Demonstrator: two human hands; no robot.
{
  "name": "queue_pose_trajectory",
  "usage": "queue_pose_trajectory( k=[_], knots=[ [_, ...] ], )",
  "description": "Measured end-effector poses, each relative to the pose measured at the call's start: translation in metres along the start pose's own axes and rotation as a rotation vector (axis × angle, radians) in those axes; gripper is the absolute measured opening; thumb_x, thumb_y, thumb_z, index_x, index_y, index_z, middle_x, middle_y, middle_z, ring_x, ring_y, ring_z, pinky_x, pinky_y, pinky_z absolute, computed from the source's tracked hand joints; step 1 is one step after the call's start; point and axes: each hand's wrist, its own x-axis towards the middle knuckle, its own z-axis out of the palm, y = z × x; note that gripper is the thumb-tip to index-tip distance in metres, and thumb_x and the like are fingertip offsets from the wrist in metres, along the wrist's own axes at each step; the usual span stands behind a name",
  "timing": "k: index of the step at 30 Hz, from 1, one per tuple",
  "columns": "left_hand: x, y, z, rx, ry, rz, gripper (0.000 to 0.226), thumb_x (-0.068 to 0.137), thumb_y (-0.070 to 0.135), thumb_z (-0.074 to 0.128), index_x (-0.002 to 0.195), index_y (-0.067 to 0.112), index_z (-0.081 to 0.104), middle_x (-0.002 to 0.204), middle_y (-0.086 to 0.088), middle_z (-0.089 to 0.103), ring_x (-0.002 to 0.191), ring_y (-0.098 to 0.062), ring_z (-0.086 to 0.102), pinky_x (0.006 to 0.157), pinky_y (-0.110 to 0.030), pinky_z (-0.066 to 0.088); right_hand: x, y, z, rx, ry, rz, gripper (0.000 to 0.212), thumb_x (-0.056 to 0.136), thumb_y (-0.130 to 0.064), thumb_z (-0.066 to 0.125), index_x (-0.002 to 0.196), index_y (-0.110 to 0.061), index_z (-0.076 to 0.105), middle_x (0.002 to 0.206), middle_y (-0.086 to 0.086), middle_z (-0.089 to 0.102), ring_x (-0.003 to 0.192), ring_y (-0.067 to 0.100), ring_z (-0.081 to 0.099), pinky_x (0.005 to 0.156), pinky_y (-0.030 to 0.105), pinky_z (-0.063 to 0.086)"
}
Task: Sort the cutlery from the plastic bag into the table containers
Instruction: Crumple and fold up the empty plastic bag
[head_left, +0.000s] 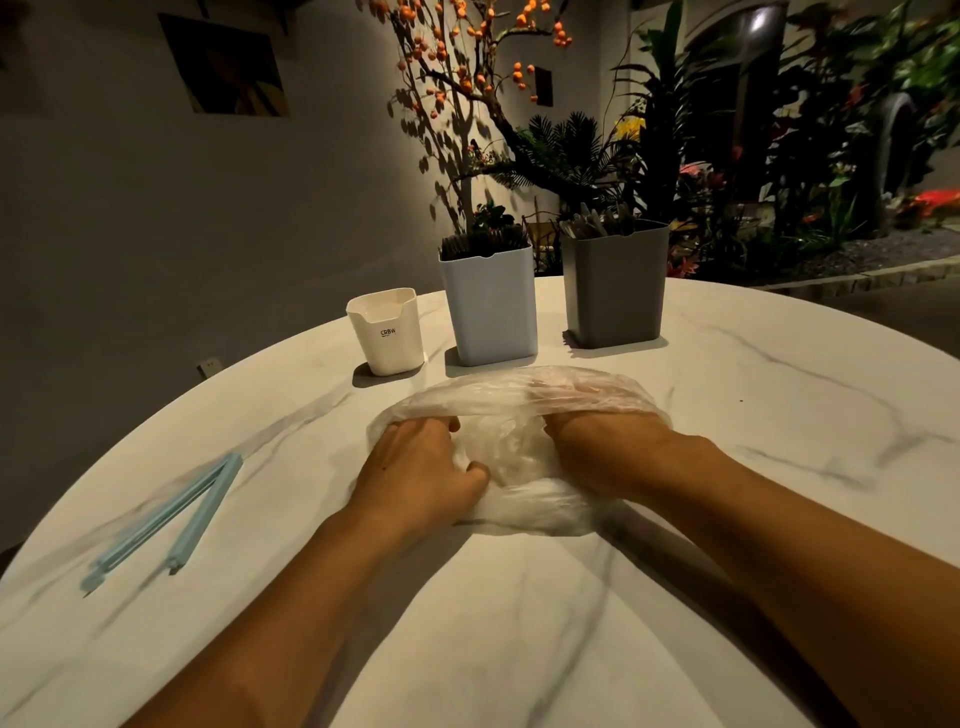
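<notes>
A clear plastic bag (514, 410) lies crumpled on the white marble table (727, 415), just in front of me. My left hand (415, 467) grips the bag's left side with curled fingers. My right hand (597, 447) is pushed into the bag, its fingers hidden under the film. Behind the bag stand three containers: a small white one (387, 332), a taller pale blue one (491, 306) packed with dark cutlery, and a grey one (615, 283) holding pale cutlery. No cutlery shows through the bag.
A light blue bag clip (171, 519) lies open on the table at the left. Plants and a branch with orange berries stand behind the table's far edge. A grey wall runs along the left.
</notes>
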Motion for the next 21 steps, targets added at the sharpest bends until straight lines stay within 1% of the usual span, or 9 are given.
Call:
queue_pose_trajectory(
  k=[2,5,9,11,13,15,17,19,21],
  knots=[
    [0.001,-0.002,0.000,-0.049,-0.003,-0.006,0.057,0.078,0.052,0.068,0.126,0.023,0.054,0.123,0.006,0.059,0.115,-0.014,0.054,0.094,-0.029,0.046,-0.005,-0.004,-0.005,-0.025,0.032,-0.055,0.042,0.100,-0.024,0.054,0.141,-0.024,0.043,0.136,0.002,0.049,0.122,0.021,0.047,0.108,0.028,0.035],
    [0.002,-0.004,-0.001,-0.070,-0.033,0.003,0.057,0.072,0.057,0.069,0.119,0.028,0.053,0.116,0.008,0.060,0.108,-0.014,0.056,0.089,-0.033,0.050,-0.013,-0.009,-0.010,-0.014,0.021,-0.161,0.040,0.100,-0.022,0.054,0.139,-0.027,0.047,0.132,0.000,0.050,0.120,0.019,0.047,0.106,0.026,0.037],
    [0.001,-0.005,0.001,-0.047,0.003,0.107,0.060,0.077,0.048,0.067,0.130,0.032,0.044,0.131,0.006,0.052,0.122,-0.017,0.047,0.102,-0.036,0.043,-0.009,-0.008,-0.005,-0.002,0.009,-0.211,0.037,0.104,-0.024,0.045,0.140,-0.025,0.047,0.130,-0.002,0.053,0.105,0.014,0.047,0.099,0.022,0.039],
    [0.001,-0.004,0.001,-0.038,0.079,0.231,0.052,0.080,0.044,0.060,0.128,0.033,0.044,0.133,0.005,0.049,0.126,-0.019,0.043,0.109,-0.037,0.036,-0.004,-0.003,-0.002,0.027,0.006,-0.209,0.036,0.103,-0.021,0.045,0.138,-0.022,0.047,0.123,-0.002,0.057,0.102,0.017,0.053,0.099,0.030,0.044],
    [-0.001,0.001,0.000,-0.138,0.051,0.328,0.043,0.081,0.038,0.048,0.124,0.034,0.048,0.131,0.007,0.051,0.124,-0.014,0.043,0.110,-0.035,0.035,0.000,0.001,0.000,0.098,0.024,-0.222,0.033,0.100,-0.017,0.049,0.133,-0.021,0.051,0.116,0.001,0.062,0.100,0.021,0.058,0.095,0.035,0.049],
    [-0.002,0.006,0.001,-0.191,-0.031,0.347,0.037,0.086,0.039,0.041,0.122,0.036,0.053,0.130,0.014,0.053,0.120,-0.007,0.044,0.107,-0.028,0.035,0.001,0.005,-0.002,0.186,0.026,-0.169,0.028,0.100,-0.019,0.053,0.127,-0.027,0.056,0.112,-0.006,0.060,0.102,0.015,0.054,0.095,0.026,0.045],
    [0.002,0.005,0.008,-0.102,-0.098,0.333,0.035,0.094,0.052,0.039,0.121,0.039,0.056,0.128,0.018,0.054,0.120,-0.005,0.045,0.106,-0.029,0.036,0.002,0.007,-0.004,0.222,0.012,-0.125,0.024,0.101,-0.026,0.052,0.123,-0.029,0.061,0.110,-0.011,0.057,0.099,0.010,0.048,0.087,0.018,0.039],
    [0.004,0.000,0.013,-0.090,-0.142,0.245,0.038,0.093,0.063,0.044,0.120,0.041,0.059,0.126,0.019,0.057,0.119,-0.007,0.049,0.107,-0.034,0.040,0.001,0.004,-0.008,0.261,-0.009,-0.130,0.024,0.101,-0.030,0.051,0.121,-0.030,0.065,0.107,-0.015,0.053,0.097,0.007,0.046,0.075,0.012,0.037],
    [0.006,-0.001,0.015,-0.179,-0.147,0.147,0.039,0.089,0.059,0.056,0.123,0.041,0.057,0.127,0.018,0.057,0.118,-0.009,0.052,0.107,-0.035,0.043,0.000,0.003,-0.009,0.363,-0.020,-0.160,0.020,0.099,-0.028,0.054,0.116,-0.034,0.064,0.101,-0.021,0.053,0.090,0.004,0.050,0.064,0.005,0.039]
  ],
)
